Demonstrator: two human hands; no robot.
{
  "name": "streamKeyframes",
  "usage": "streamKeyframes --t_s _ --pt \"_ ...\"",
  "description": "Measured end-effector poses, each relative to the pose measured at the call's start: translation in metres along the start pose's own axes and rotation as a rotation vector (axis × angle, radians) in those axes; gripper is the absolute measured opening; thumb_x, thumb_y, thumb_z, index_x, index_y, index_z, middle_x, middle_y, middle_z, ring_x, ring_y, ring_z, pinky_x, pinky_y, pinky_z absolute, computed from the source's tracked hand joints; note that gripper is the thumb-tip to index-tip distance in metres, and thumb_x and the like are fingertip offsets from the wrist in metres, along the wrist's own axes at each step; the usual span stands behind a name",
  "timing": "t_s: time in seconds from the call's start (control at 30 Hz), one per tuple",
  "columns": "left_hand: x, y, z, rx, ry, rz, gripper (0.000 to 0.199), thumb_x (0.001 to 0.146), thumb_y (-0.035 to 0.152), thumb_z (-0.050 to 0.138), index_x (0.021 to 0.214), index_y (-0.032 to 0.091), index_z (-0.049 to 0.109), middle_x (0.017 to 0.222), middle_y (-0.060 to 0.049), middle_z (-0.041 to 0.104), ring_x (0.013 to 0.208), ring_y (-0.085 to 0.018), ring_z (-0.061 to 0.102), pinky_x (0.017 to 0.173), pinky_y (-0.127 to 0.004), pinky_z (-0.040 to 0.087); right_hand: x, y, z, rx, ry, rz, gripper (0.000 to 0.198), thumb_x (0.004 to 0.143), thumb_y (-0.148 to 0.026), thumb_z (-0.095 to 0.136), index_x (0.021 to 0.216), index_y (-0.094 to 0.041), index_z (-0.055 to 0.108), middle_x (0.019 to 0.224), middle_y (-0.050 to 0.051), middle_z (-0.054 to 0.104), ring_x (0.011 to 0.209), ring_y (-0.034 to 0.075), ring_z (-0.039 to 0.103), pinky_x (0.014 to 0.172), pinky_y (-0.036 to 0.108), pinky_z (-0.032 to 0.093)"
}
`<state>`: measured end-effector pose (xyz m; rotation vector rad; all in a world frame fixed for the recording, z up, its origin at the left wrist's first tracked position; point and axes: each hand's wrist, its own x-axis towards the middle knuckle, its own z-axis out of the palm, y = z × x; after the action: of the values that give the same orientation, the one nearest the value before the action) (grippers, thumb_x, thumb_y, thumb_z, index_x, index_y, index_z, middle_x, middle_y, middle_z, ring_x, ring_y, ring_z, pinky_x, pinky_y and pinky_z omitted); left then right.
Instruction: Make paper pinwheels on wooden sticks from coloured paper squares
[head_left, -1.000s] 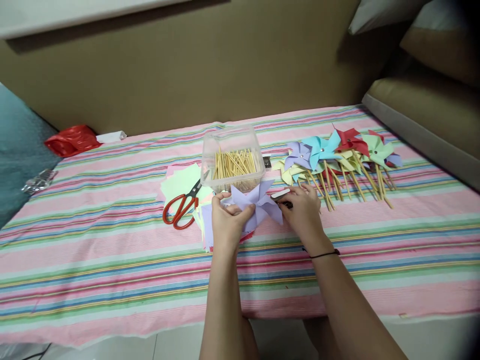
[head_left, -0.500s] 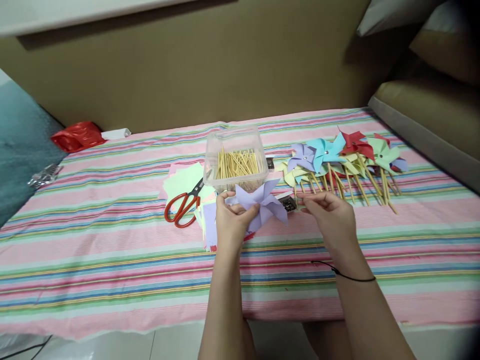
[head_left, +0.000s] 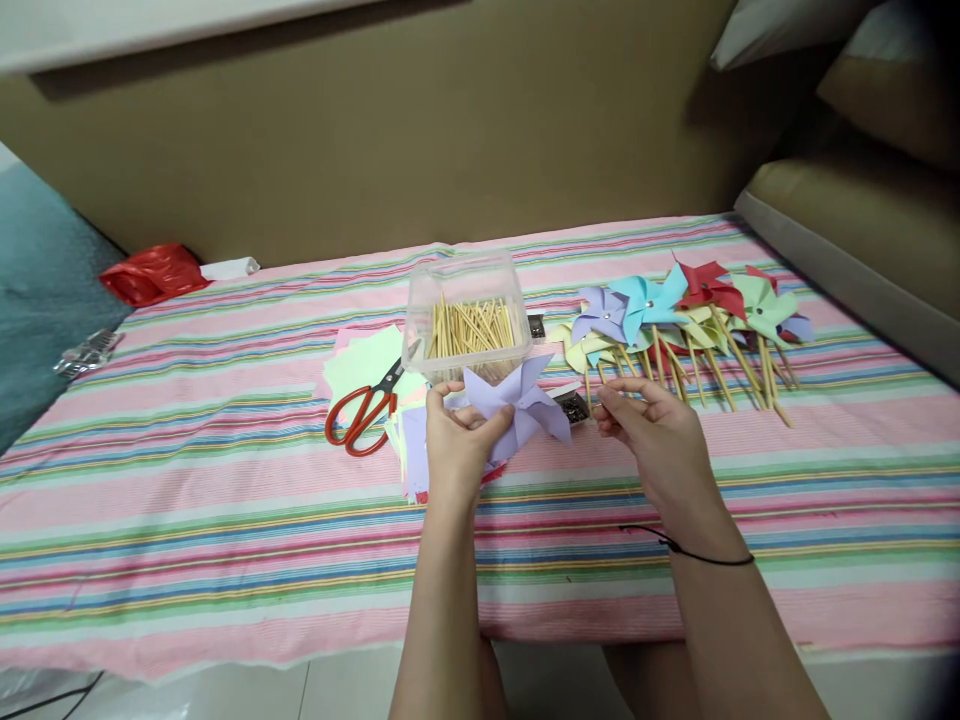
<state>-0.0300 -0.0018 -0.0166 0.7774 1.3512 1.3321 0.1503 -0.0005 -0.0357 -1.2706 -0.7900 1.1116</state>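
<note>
A lilac paper pinwheel (head_left: 529, 408) with folded blades is pinched in my left hand (head_left: 459, 440), the thumb pressing at its middle. To its right, my right hand (head_left: 652, 425) has thumb and fingertips brought together; whatever is between them is too small to make out. Just left of those fingertips lies a small dark box (head_left: 574, 407) of tiny metal pieces, partly behind the pinwheel. Behind my left hand stands a clear plastic box (head_left: 465, 358) full of wooden sticks (head_left: 476, 326). Coloured paper sheets (head_left: 360, 362) lie to the left, partly hidden by my left hand.
Red-handled scissors (head_left: 364, 415) rest on the paper. Finished pinwheels on sticks (head_left: 651, 303) are heaped at the right. A second small box (head_left: 535, 327) sits beside the clear box. A red plastic bag (head_left: 156, 275) lies far left on the striped cloth (head_left: 225, 500).
My right hand's fingers have curled and shifted slightly, still close to the small dark box. My left hand keeps its hold on the pinwheel. The whole view has moved a little.
</note>
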Motion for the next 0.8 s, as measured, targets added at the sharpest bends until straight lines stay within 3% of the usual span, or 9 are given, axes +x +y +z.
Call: streamKeyframes --t_s 0.13,0.27,0.5,0.8 --pt "0.0 0.0 0.0 0.045 -0.018 0.053 0.061 0.059 0.027 0.079 0.099 0.025 0.034 0.049 0.014 0.048 0.04 -0.01 0.048 0.043 -0.016 0.033 -0.005 -0.001 0.004 0.019 0.002 -0.106 0.017 0.072 -0.034 0.079 0.08 -0.019 0.075 0.066 0.001 0.071 0.057 0.012 0.065 0.056 0.025 0.057" --pt "-0.001 -0.002 0.003 0.09 -0.024 0.111 0.057 0.061 0.025 0.077 0.098 0.025 0.034 0.047 0.016 0.04 0.038 -0.006 0.038 0.043 -0.015 0.029 -0.014 -0.009 0.014 0.015 -0.092 -0.184 0.009 0.075 -0.027 0.078 0.083 -0.023 0.076 0.075 0.001 0.075 0.063 0.013 0.069 0.063 0.027 0.06" --pt "-0.005 -0.003 0.007 0.204 -0.04 0.199 0.05 0.066 0.021 0.072 0.099 0.026 0.034 0.051 0.015 0.041 0.042 -0.006 0.035 0.046 -0.015 0.03 -0.023 -0.008 0.029 -0.105 -0.259 -0.362 0.008 0.075 -0.017 0.074 0.075 -0.025 0.076 0.078 0.0 0.074 0.074 0.016 0.069 0.067 0.029 0.058" --pt "-0.008 -0.001 0.007 0.205 -0.083 0.203 0.05 0.066 0.022 0.072 0.099 0.026 0.034 0.051 0.014 0.043 0.041 -0.007 0.039 0.046 -0.017 0.027 -0.02 0.002 0.028 -0.209 -0.217 -0.31 0.003 0.076 -0.021 0.072 0.076 -0.023 0.075 0.073 0.0 0.071 0.069 0.017 0.065 0.068 0.033 0.055"
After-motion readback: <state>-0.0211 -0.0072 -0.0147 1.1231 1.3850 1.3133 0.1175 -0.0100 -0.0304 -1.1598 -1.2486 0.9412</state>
